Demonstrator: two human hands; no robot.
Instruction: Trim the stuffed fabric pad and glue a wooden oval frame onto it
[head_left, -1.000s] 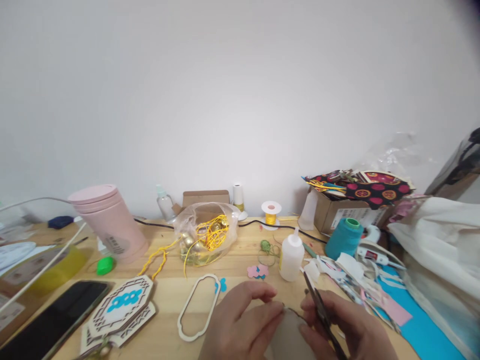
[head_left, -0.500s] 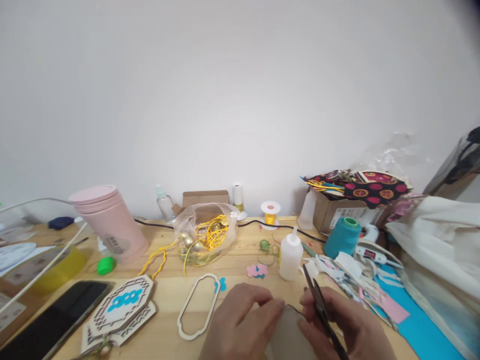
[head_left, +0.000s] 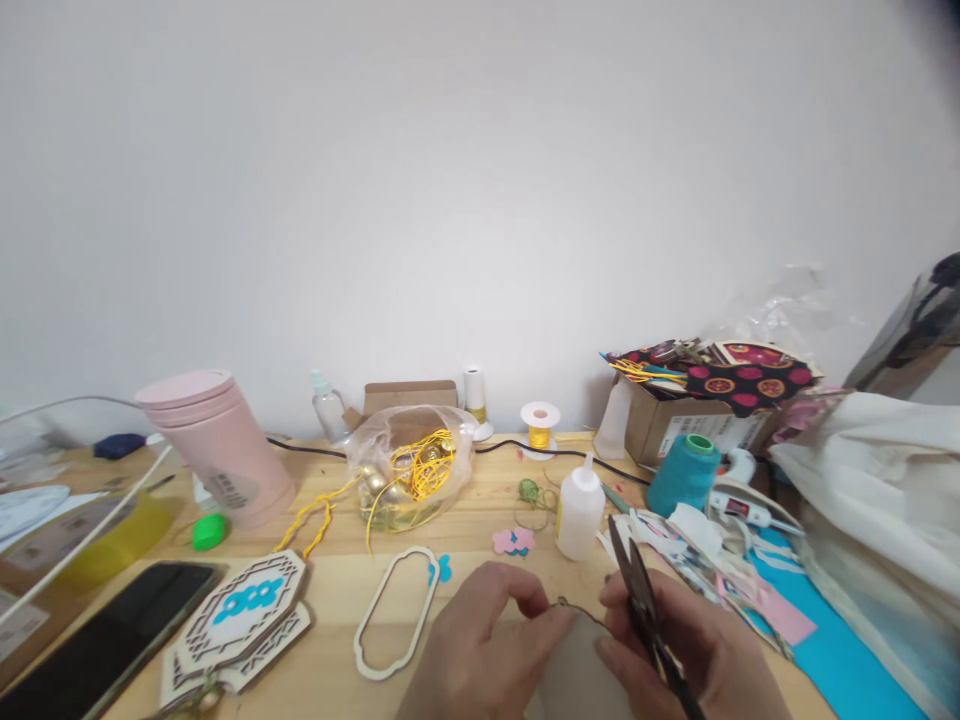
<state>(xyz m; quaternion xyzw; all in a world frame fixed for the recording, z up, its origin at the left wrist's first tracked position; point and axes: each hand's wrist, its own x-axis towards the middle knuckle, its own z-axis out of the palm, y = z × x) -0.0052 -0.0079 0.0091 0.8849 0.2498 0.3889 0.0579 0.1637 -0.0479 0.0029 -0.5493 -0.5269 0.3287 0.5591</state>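
A grey-beige flat piece with a dark, rounded top edge (head_left: pixel 581 668) is held between both hands at the bottom of the view. My left hand (head_left: pixel 491 645) pinches its upper left edge. My right hand (head_left: pixel 694 640) grips black scissors (head_left: pixel 642 600), blades pointing up and slightly parted, while its thumb and finger touch the piece's right edge. Left of my left hand lies a pale oval frame (head_left: pixel 361 638), with a blue flower cutout (head_left: pixel 444 569) beside it. A white glue bottle (head_left: pixel 580 512) stands just beyond my hands, next to pink and blue cutouts (head_left: pixel 514 542).
At the left are a phone (head_left: pixel 112 635), a pink tumbler (head_left: pixel 221 445) and octagonal wooden pieces (head_left: pixel 247 610). Behind lies a plastic bag with yellow cord (head_left: pixel 416 465). To the right are a teal thread cone (head_left: pixel 683 478), paper scraps, blue sheet (head_left: pixel 844 640) and a full cardboard box (head_left: pixel 667 425).
The scissor blades have shifted slightly and spread a little wider. My left fingers have moved slightly, and a small loop at the piece's top edge now shows.
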